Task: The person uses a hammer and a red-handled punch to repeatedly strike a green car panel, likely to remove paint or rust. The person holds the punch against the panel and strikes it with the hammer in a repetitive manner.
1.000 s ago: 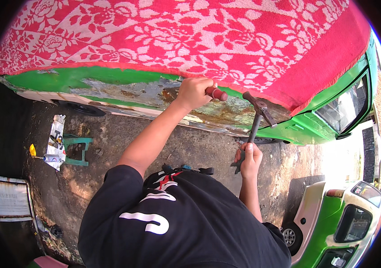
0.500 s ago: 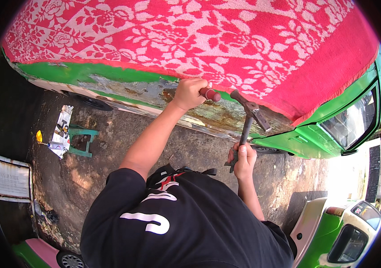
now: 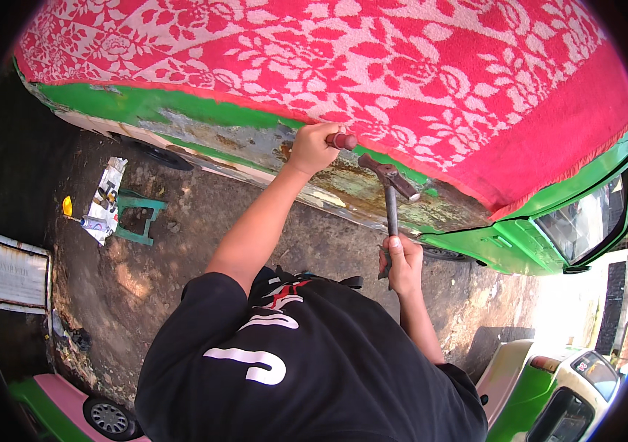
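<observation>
My left hand (image 3: 312, 150) is closed around a tool with a dark red rounded handle (image 3: 342, 141). Its working end is hidden behind my fist, against the side of a green vehicle (image 3: 476, 247). In my right hand (image 3: 405, 267) is a hammer (image 3: 391, 210), gripped by its dark shaft, with the worn metal head just right of the red handle and apart from it. Behind both tools, the vehicle's side panel (image 3: 358, 188) shows bare, rusty metal with patches of green paint.
A red floral towel (image 3: 314, 66) drapes over the vehicle. On the left are a green plastic stool (image 3: 137, 217), a spray can (image 3: 94, 222) and a printed sheet (image 3: 111, 190). A framed board (image 3: 16, 272) stands further left. Other vehicles (image 3: 542, 390) are behind me.
The hammer head has swung leftward, closer to the red handle. My left hand keeps its hold near the same spot, and the whole view has shifted slightly.
</observation>
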Tool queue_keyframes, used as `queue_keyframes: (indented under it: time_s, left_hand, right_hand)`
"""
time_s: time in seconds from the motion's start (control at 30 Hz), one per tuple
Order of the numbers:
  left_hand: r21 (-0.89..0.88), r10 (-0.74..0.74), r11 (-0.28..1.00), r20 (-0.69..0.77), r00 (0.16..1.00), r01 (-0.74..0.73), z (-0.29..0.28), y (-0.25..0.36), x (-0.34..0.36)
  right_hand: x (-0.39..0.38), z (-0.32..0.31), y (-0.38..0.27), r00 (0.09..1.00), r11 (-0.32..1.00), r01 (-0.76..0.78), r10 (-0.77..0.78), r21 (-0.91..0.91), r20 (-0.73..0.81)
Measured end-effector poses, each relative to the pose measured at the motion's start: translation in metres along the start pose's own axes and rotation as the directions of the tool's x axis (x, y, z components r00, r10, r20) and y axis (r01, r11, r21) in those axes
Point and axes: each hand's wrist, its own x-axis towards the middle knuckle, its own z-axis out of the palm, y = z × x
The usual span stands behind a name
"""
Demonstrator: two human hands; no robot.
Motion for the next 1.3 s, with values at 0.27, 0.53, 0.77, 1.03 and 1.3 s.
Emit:
queue_keyframes:
  time_s: [0.27, 0.53, 0.77, 1.03, 1.3]
  left_hand:
    - [-0.078, 0.236, 0.97, 0.077, 0.969, -0.23, -0.018, 0.013, -0.016]
    - [-0.227, 0.34, 0.92, 0.054, 0.939, -0.321, -0.026, 0.008, -0.013]
    - [-0.334, 0.402, 0.877, 0.116, 0.908, -0.345, -0.033, 0.018, 0.001]
    - [-0.256, 0.35, 0.921, 0.218, 0.911, -0.292, -0.039, 0.011, -0.001]
    - [-0.224, 0.358, 0.924, 0.225, 0.906, -0.31, -0.038, 0.01, 0.001]
  right_hand:
    - [-0.005, 0.006, -0.006, 0.979, 0.96, 0.178, -0.149, 0.218, -0.14]
    - [-0.006, 0.029, -0.008, 0.979, 0.968, 0.124, -0.083, 0.22, -0.185]
    - [-0.013, 0.04, -0.007, 0.977, 0.97, 0.086, -0.036, 0.229, -0.212]
    - [-0.019, 0.047, -0.008, 0.965, 0.962, 0.093, -0.024, 0.255, -0.26]
    - [-0.021, 0.046, -0.005, 0.974, 0.967, 0.101, -0.048, 0.232, -0.222]
